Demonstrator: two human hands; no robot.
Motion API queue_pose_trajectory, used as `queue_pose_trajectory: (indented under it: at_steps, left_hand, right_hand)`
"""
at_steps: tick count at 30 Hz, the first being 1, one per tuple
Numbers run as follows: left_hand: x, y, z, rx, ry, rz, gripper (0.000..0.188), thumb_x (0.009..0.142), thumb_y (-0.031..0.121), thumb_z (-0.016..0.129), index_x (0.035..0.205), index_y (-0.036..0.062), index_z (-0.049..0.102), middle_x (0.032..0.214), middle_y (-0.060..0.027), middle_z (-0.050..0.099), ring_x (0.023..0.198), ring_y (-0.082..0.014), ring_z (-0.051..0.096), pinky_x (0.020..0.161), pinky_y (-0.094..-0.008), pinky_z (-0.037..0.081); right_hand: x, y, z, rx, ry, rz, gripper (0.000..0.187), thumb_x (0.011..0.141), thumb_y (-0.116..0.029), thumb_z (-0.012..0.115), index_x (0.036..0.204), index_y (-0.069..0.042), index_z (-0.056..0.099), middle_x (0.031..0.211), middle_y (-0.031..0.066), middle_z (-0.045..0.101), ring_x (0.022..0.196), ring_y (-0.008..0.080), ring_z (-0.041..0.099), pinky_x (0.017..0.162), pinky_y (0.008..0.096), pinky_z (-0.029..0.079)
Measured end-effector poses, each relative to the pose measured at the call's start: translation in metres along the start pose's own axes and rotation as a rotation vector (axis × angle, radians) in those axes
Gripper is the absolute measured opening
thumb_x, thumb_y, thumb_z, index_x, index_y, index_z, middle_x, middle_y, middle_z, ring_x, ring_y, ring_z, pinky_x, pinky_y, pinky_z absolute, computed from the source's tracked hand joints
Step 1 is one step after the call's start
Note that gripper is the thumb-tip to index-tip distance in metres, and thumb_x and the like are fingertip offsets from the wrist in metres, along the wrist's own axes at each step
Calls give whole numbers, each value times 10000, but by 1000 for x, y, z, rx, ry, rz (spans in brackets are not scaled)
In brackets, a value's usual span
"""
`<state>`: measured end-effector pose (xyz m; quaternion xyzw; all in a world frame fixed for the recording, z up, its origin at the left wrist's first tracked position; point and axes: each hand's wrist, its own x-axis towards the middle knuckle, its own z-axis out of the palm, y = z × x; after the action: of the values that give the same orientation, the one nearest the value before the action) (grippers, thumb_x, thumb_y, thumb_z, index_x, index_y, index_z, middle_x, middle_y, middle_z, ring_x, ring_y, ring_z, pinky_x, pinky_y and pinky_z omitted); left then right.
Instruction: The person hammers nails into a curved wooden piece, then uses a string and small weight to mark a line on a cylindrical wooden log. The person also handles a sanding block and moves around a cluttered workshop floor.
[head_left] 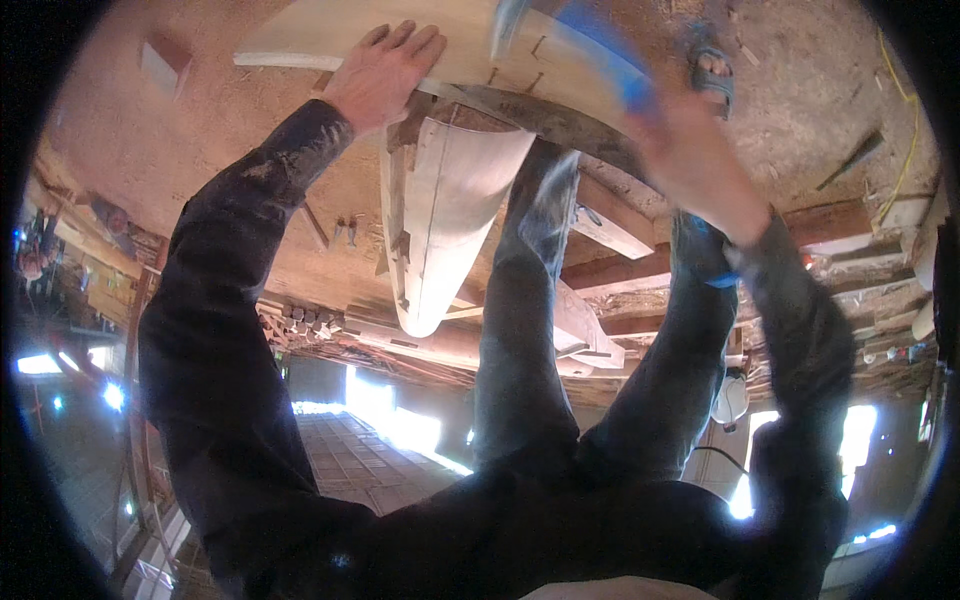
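My left hand (388,75) lies flat on a pale wooden board (300,35), fingers stretched out near its edge. Smeared by motion, my right hand (690,150) is closed round the blue handle of what looks like a hammer (605,45). Its light blue-grey end hangs over the board and is blurred too. Several nails (538,47) stand up from the board between my hands. Below the board a long, curved, pale wooden piece (455,200) with a rounded end reaches back toward me, left of my legs.
Wooden beams (610,215) lie beside and behind my legs. A wood block (165,62) rests on the dusty floor at the far left. A yellow cord (905,95) runs along the right. Another person's sandalled foot (712,75) or my own shows at the upper right.
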<state>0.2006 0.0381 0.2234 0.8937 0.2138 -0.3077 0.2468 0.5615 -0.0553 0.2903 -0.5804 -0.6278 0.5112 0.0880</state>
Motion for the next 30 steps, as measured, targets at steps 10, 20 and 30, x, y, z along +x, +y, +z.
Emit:
queue_pose_trajectory:
  at_steps: [10, 20, 30]
  left_hand:
    - [-6, 4, -3, -29, -52, -21, 920, 741, 186, 825, 1548, 79, 397, 1578, -107, 461, 1456, -310, 447, 1203, -457, 378]
    - [2, 3, -7, -101, -66, -37, 966, 722, 231, 854, 1571, 201, 394, 1605, -39, 443, 1462, -306, 442, 1192, -471, 382]
    - [2, 7, -4, -82, -58, -66, 950, 721, 226, 854, 1568, 231, 423, 1612, 13, 448, 1455, -293, 455, 1196, -472, 383]
  right_hand:
    - [-10, -7, -13, 432, -211, 509, 304, 1001, -201, 615, 898, 83, 592, 648, 244, 597, 567, 359, 639, 583, 470, 480]
    - [-28, 10, -4, 540, -158, 674, 300, 1032, -226, 595, 912, 49, 609, 586, 88, 554, 470, 155, 579, 461, 366, 444]
    - [-31, 17, 2, 419, -136, 312, 247, 1062, -216, 583, 987, 19, 574, 634, 38, 504, 411, 107, 455, 379, 307, 393]
